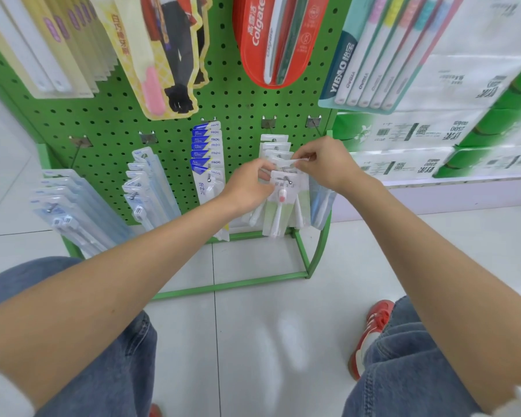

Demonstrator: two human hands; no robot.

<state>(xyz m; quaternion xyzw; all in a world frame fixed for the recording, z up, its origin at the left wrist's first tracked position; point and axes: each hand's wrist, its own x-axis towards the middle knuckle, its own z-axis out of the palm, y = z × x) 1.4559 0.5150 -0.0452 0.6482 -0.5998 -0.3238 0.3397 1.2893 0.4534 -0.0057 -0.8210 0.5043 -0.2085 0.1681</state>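
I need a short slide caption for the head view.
The left hand and right hand pinch a toothbrush pack at a hook on the green pegboard.

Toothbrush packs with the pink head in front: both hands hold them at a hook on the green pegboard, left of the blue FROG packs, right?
Wrong side. The head view shows the left hand and right hand holding the toothbrush packs at a hook on the green pegboard, right of the blue FROG packs.
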